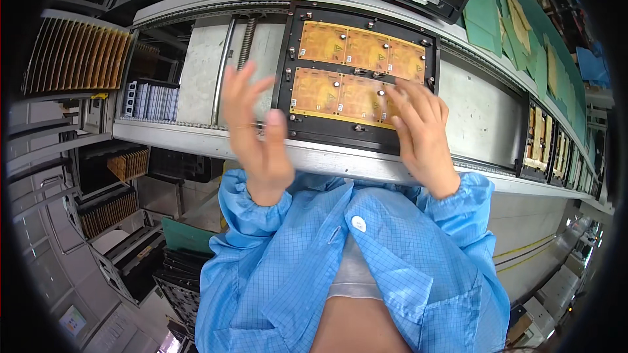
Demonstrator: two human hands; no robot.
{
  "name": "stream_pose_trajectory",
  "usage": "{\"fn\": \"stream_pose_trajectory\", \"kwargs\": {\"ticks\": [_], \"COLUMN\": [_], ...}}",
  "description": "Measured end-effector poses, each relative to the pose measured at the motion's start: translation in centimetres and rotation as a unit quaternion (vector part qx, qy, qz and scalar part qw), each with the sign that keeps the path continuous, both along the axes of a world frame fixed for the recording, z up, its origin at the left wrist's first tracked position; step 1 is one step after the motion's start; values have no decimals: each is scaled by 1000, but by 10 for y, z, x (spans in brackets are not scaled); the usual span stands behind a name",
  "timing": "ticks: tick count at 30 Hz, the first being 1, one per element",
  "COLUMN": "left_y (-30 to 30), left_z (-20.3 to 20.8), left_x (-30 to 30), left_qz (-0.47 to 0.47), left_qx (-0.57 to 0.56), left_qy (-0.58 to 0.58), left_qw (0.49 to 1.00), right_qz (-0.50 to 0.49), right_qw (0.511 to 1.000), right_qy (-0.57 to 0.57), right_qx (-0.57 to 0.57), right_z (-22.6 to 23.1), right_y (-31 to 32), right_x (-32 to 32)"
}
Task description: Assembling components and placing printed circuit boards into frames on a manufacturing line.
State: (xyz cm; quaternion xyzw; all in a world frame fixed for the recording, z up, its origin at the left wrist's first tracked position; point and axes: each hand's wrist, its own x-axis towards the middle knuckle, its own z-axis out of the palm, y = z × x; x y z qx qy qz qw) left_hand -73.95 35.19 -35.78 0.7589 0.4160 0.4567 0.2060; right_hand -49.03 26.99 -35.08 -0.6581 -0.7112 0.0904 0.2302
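Note:
A black carrier frame (pixel 320 128) lies across the conveyor in front of me, holding two amber circuit board panels, one behind the other. The far panel (pixel 366 52) shows in full. My right hand (pixel 424 124), fingers apart, hangs over the right end of the near panel (pixel 327 95) and hides part of it; whether its fingertips touch the board I cannot tell. Small dark clips (pixel 358 129) sit around the carrier's border. My left hand (pixel 256 134) is raised just left of the carrier, spread, slightly blurred and holding nothing.
A metal conveyor rail (pixel 353 160) runs along my front. Behind the line stands a black bin (pixel 451 3) of small white parts, with green sheets (pixel 483 16) beside it. Racked boards (pixel 77 55) stand far left; more carriers (pixel 538 137) sit at right.

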Motion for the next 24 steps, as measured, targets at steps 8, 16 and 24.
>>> {"fn": "stream_pose_trajectory", "kwargs": {"ticks": [8,16,24], "left_y": [-7,54,63], "left_z": [-13,-16,-30], "left_x": [38,84,103], "left_qz": [-112,-174,-218], "left_qx": [-10,45,179], "left_qy": [323,224,418], "left_qw": [940,958,864], "right_qz": [-18,-36,21], "right_qw": [997,999,985], "right_qy": [-45,-24,-139], "right_qx": [-66,-7,98], "right_z": [-18,5,-42], "right_y": [-27,7,66], "right_x": [-4,16,39]}}
